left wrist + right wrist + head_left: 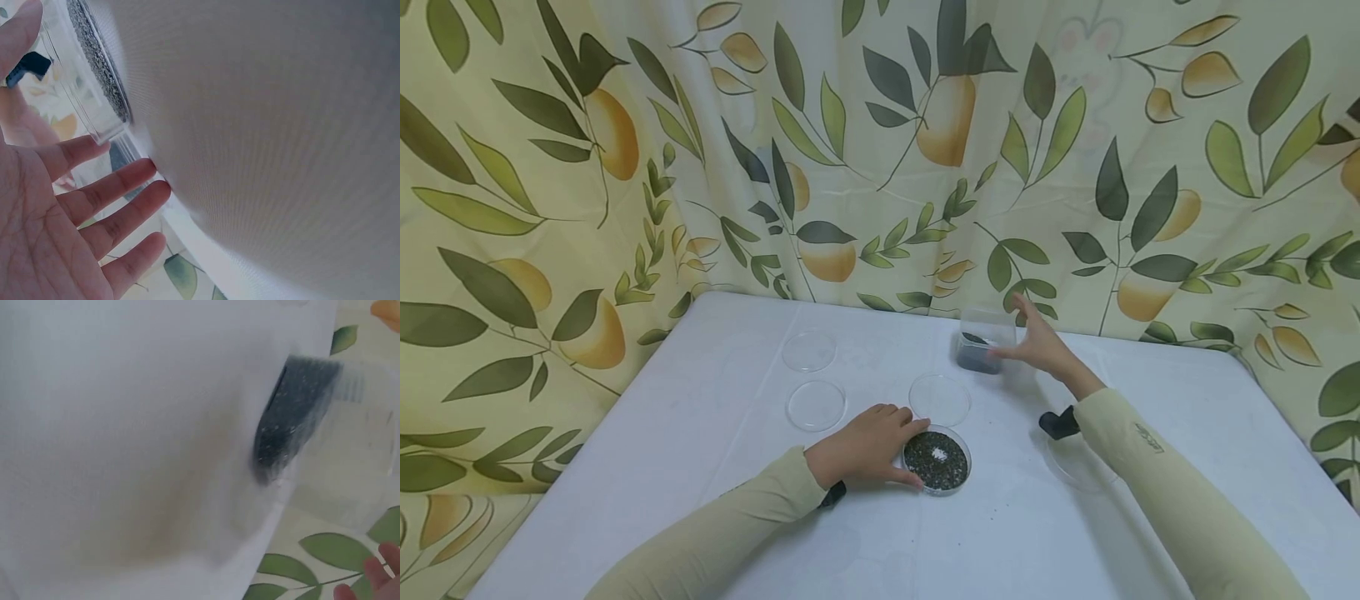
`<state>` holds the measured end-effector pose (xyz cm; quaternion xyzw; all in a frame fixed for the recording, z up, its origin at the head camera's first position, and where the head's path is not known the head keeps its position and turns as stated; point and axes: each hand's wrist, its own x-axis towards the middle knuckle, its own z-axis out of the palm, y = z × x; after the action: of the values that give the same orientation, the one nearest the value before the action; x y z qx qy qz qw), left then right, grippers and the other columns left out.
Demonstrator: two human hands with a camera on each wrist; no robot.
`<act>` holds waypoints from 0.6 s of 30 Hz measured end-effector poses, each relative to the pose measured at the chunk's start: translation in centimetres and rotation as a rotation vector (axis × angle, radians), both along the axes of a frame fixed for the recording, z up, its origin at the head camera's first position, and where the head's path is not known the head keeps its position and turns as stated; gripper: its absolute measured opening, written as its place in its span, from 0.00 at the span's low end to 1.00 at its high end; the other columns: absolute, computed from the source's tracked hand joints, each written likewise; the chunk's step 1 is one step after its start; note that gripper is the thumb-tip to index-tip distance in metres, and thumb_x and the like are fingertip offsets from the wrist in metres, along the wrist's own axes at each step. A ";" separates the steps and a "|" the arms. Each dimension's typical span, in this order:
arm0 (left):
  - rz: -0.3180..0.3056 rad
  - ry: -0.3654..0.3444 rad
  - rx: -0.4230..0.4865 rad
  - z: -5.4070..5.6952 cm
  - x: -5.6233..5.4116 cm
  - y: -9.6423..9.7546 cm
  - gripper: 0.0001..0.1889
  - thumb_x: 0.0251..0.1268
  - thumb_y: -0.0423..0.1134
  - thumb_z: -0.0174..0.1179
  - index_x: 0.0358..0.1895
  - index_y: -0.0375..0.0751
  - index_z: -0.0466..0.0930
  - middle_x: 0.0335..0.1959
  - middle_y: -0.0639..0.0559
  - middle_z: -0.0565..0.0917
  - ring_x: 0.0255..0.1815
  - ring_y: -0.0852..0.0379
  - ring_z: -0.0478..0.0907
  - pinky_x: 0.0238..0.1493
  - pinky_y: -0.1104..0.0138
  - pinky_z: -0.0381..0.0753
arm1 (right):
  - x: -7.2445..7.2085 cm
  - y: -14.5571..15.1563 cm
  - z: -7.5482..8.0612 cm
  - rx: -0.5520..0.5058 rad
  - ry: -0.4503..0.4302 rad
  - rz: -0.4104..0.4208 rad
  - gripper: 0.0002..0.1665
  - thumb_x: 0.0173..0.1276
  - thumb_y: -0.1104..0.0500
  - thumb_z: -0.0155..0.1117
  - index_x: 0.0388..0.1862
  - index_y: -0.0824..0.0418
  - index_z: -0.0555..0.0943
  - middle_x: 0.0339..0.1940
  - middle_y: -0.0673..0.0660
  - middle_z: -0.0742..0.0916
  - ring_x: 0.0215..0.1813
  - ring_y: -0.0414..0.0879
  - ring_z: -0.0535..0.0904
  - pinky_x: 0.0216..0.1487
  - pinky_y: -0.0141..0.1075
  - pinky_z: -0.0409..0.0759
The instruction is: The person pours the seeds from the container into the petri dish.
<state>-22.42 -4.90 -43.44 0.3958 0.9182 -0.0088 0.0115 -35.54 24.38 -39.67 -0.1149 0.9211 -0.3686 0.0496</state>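
Observation:
My left hand (867, 447) holds a clear petri dish (942, 492) at its side, thumb on the near edge and index finger on the far edge. Dark granules (931, 475) fill the dish, with a small white heap (939, 454) near the middle. The left wrist view shows the dish's wall (81, 103) between thumb and index finger; the other fingers are extended. At the back, my right hand (1037, 342) is spread beside a clear plastic box (977, 358) partly filled with dark granules. In the right wrist view its fingertips (378, 572) are apart from the box.
Clear round dishes or lids (816, 407) lie at left, with another (808, 351) behind. One more (939, 400) sits just beyond the filled dish. Under my right forearm a clear round piece (1075, 475) is partly hidden. A patterned curtain (880, 167) hangs behind the white table (715, 367).

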 end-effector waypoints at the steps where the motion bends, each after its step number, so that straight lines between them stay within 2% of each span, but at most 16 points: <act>1: 0.000 -0.002 0.002 0.0 0.0 0.0 0.45 0.50 0.74 0.52 0.68 0.50 0.63 0.51 0.54 0.75 0.51 0.58 0.72 0.61 0.65 0.69 | 0.2 -0.1 0.2 0.008 0.018 -0.003 0.70 0.49 0.52 0.76 0.76 0.60 0.35 0.75 0.70 0.53 0.73 0.68 0.49 0.68 0.63 0.53; 8: 0.000 -0.003 0.001 -0.1 -0.1 0.0 0.45 0.51 0.74 0.51 0.69 0.50 0.63 0.51 0.54 0.75 0.51 0.58 0.72 0.61 0.65 0.69 | 2.4 -1.1 1.9 0.038 0.175 -0.022 0.65 0.50 0.54 0.76 0.75 0.64 0.42 0.76 0.69 0.50 0.74 0.68 0.47 0.68 0.64 0.53; 13: -0.003 0.003 0.003 0.1 0.1 -0.1 0.45 0.51 0.74 0.52 0.68 0.50 0.63 0.50 0.54 0.75 0.50 0.58 0.72 0.61 0.65 0.69 | 4.3 -2.0 2.3 0.002 0.301 -0.038 0.62 0.49 0.58 0.76 0.75 0.65 0.47 0.74 0.68 0.56 0.73 0.67 0.51 0.68 0.63 0.55; 16: -0.002 0.005 0.003 0.1 0.1 -0.1 0.45 0.50 0.74 0.52 0.68 0.50 0.64 0.50 0.54 0.75 0.50 0.58 0.72 0.61 0.65 0.70 | 5.4 -2.7 2.2 -0.028 0.381 -0.005 0.61 0.46 0.60 0.77 0.74 0.65 0.50 0.72 0.68 0.60 0.72 0.66 0.53 0.68 0.63 0.54; 18: -0.002 0.009 0.001 0.1 0.1 -0.1 0.45 0.50 0.74 0.52 0.68 0.50 0.64 0.50 0.54 0.75 0.49 0.58 0.72 0.60 0.65 0.70 | 6.1 -3.1 1.9 -0.046 0.417 0.046 0.62 0.44 0.62 0.78 0.73 0.65 0.51 0.72 0.68 0.61 0.72 0.66 0.54 0.68 0.63 0.54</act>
<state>-22.29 -4.96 -43.31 0.3967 0.9179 -0.0101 0.0071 -29.43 21.29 -37.72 -0.2109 0.8999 -0.3565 -0.1365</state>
